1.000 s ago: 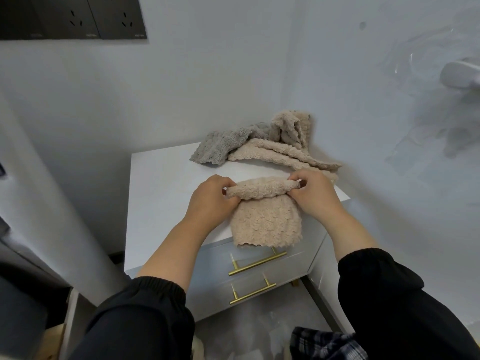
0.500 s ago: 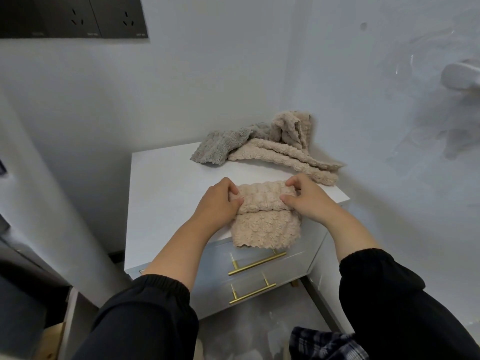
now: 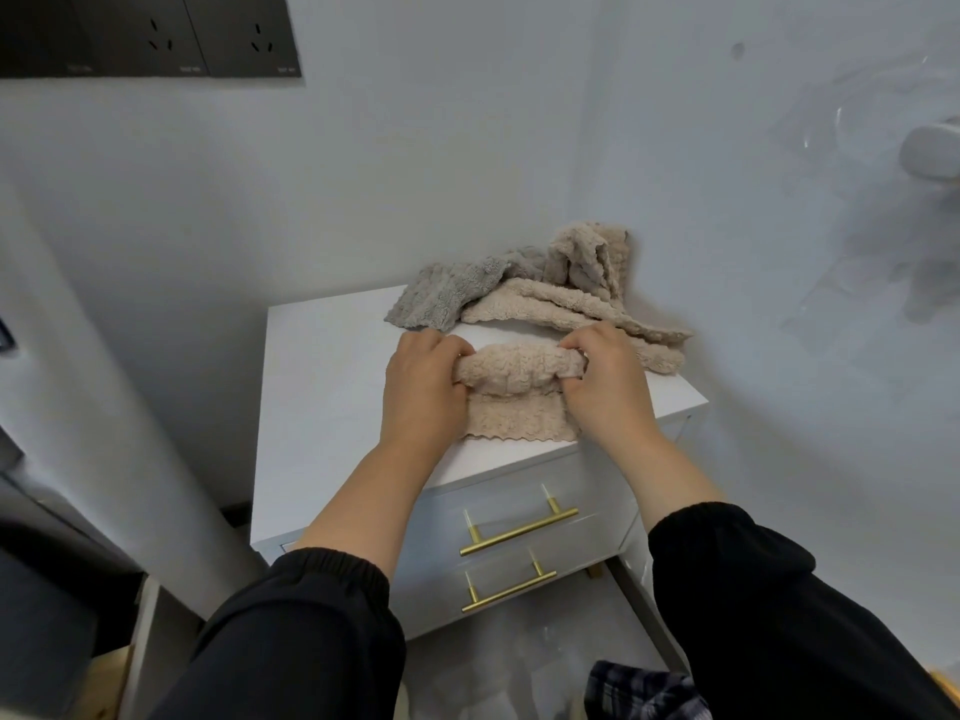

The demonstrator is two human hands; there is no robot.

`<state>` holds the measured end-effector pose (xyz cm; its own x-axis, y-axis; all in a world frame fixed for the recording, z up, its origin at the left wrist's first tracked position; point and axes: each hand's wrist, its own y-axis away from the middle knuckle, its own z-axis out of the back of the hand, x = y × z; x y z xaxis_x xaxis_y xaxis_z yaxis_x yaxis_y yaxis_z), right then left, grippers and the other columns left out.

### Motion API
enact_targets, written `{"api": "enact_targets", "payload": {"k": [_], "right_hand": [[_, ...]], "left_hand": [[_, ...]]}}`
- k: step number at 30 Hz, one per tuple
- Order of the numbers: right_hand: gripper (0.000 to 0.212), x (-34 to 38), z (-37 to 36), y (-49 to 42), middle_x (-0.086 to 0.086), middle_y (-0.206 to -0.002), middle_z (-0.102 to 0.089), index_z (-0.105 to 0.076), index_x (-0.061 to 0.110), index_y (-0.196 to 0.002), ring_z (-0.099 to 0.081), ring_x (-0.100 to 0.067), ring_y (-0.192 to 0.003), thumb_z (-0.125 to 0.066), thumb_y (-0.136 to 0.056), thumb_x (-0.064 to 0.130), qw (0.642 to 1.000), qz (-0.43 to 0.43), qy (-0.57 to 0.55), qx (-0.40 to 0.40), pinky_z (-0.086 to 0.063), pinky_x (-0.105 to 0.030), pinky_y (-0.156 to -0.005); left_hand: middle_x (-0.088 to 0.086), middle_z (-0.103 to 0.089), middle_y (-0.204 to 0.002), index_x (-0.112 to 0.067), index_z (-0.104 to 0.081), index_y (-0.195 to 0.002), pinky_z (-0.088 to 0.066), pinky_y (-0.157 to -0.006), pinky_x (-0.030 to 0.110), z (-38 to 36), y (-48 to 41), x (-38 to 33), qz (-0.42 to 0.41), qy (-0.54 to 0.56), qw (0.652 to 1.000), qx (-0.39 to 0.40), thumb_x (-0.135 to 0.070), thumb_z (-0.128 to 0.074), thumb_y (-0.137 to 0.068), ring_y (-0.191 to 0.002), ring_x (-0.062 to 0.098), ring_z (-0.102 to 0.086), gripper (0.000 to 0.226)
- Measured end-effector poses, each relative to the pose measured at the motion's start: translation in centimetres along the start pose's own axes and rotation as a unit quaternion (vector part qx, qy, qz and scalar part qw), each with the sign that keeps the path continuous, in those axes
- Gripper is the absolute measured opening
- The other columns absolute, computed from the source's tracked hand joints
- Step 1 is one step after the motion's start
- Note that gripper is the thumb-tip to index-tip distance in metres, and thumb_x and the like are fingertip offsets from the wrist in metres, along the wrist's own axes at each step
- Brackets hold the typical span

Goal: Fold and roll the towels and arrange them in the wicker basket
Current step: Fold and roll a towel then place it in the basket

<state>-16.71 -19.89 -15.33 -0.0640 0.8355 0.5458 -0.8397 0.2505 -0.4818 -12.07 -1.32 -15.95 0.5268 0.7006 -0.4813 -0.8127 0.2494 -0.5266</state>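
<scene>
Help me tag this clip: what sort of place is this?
Likely a home room, maybe a bedroom corner: a white drawer chest with brass handles, black wall sockets, and loose towels heaped against the wall.

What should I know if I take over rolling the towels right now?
The left hand grips one end of the beige towel; the right hand grips the other.
The towel lies on the white drawer cabinet, partly rolled, a flat tail toward you.
Left: finish this roll, then the gray towel and loose beige towels behind it. No wicker basket in view.
</scene>
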Motion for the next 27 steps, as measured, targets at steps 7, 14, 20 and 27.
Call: {"api": "enact_targets", "payload": {"k": [7, 14, 20, 27], "right_hand": [[0.038, -0.6, 2.0, -0.1, -0.002, -0.121, -0.051, -0.054, 0.020, -0.092, -0.040, -0.023, -0.120, -0.071, -0.069, -0.005, 0.987, 0.007, 0.014, 0.159, -0.025, -0.019, -0.084], [0.023, 0.0, 3.7, 0.9, 0.001, -0.148, -0.040, -0.069, 0.013, -0.080, -0.030, -0.013, -0.139, -0.063, -0.089, 0.034, 0.974, -0.056, -0.056, 0.212, -0.021, -0.025, -0.105], [0.021, -0.2, 2.6, 1.3, -0.002, -0.108, -0.067, -0.060, 0.016, -0.067, -0.058, -0.011, -0.107, -0.070, -0.083, 0.023, 0.975, -0.092, -0.053, 0.193, -0.035, -0.022, -0.083], [0.059, -0.5, 3.1, 1.2, 0.005, -0.126, -0.044, -0.042, 0.023, -0.133, -0.040, -0.009, -0.114, -0.073, -0.082, 0.030, 0.953, -0.129, -0.112, 0.252, -0.033, -0.023, -0.089]], "left_hand": [[-0.004, -0.045, -0.098, -0.015, -0.059, -0.096, -0.026, -0.075, 0.019, 1.9, 0.3, 0.1, -0.023, 0.051, 0.987, 0.149, 0.000, -0.057, -0.072, -0.097, 0.014, -0.037, 0.029], [-0.005, -0.057, -0.110, -0.011, -0.064, -0.075, -0.025, -0.081, 0.014, 1.4, 0.6, -0.8, -0.014, 0.057, 0.982, 0.179, -0.026, -0.057, -0.092, -0.110, 0.010, -0.042, 0.024], [-0.001, -0.054, -0.117, -0.020, -0.052, -0.119, -0.036, -0.082, 0.023, 1.6, 0.7, -1.0, 0.057, 0.101, 0.965, 0.236, -0.028, -0.072, -0.083, -0.104, 0.014, -0.050, 0.042], [0.001, -0.055, -0.131, -0.023, -0.049, -0.134, -0.039, -0.092, 0.025, 1.9, 0.5, -0.5, 0.077, 0.068, 0.955, 0.278, -0.038, -0.076, -0.078, -0.117, 0.018, -0.051, 0.064]]}}
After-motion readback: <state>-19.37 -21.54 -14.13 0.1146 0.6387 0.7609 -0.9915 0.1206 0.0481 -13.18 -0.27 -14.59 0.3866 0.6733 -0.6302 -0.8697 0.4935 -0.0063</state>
